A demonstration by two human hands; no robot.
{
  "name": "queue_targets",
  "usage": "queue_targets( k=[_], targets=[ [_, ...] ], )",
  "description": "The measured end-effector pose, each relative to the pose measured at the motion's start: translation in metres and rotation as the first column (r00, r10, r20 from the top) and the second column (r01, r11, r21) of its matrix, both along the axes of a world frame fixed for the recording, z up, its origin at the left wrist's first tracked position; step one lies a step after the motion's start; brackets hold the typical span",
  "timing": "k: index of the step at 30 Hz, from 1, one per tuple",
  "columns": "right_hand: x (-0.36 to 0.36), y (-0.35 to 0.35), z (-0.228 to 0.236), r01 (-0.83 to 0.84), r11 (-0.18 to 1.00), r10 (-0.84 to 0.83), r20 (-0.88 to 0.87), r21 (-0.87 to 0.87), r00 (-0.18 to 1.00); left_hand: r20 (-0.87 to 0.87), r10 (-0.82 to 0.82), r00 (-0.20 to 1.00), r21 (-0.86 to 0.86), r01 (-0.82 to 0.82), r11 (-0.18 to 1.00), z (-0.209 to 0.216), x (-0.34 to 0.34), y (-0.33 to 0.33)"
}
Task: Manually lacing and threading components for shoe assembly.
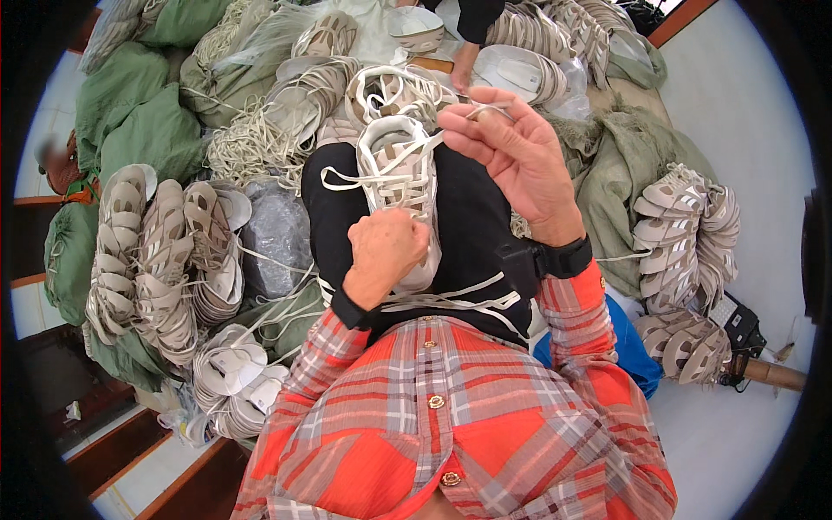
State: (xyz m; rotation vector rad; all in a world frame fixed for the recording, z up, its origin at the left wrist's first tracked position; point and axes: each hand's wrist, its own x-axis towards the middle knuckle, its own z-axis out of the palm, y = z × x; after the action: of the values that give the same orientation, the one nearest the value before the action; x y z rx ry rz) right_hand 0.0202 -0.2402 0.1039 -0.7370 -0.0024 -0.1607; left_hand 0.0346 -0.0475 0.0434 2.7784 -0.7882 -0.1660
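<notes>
Resting on the black trousers (472, 204) of the person, a beige shoe (412, 195) lies between the knees, with its toe toward the body and its opening turned away. The left hand (387, 247) is curled over the front part of the shoe and touches it; its fingertips are hidden, so I cannot tell what they grip. The right hand (524, 160) is raised to the right of the shoe opening, and its thumb and fingers are pinched narrowly on a white shoelace (431, 140), which runs from the shoe to them. One loop of lace sticks out on the shoe's left side. Further white laces (451, 302) lie across the lap, near the waist. Just beyond the shoe is a second shoe (394, 91), with loose laces. A heap of cord-like laces (247, 143) lies to its left. Stacked shoe uppers (160, 269) stand at left, near green sacks (130, 113).
</notes>
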Motion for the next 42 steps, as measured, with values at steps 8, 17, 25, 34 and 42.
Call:
queue_targets(
  k=[8,17,25,34,42],
  targets=[
    [-0.028,-0.195,-0.024,0.444,0.855,-0.446,0.057,-0.270,0.893,-0.759,-0.409,0.507,-0.518,-0.090,0.851,0.030,0.040,0.083],
    [-0.284,-0.556,-0.023,0.225,-0.398,-0.798,0.456,-0.890,0.393,-0.421,-0.536,0.732,-0.641,0.178,0.747,-0.004,0.059,0.071],
    [-0.251,-0.472,-0.054,0.204,-0.154,-0.824,0.240,-0.967,0.514,-0.401,-0.195,0.895,-0.562,-0.073,0.824,-0.003,0.028,0.050],
    [-0.030,0.031,-0.078,0.201,-0.326,-0.060,0.233,-0.924,0.971,-0.186,-0.205,0.961,-0.387,0.120,0.914,-0.007,0.021,0.025],
    [-0.022,0.038,-0.072,0.152,-0.486,0.022,0.162,-0.861,0.987,-0.638,-0.233,0.734,-0.443,-0.102,0.891,0.007,0.032,0.018]
  ],
)
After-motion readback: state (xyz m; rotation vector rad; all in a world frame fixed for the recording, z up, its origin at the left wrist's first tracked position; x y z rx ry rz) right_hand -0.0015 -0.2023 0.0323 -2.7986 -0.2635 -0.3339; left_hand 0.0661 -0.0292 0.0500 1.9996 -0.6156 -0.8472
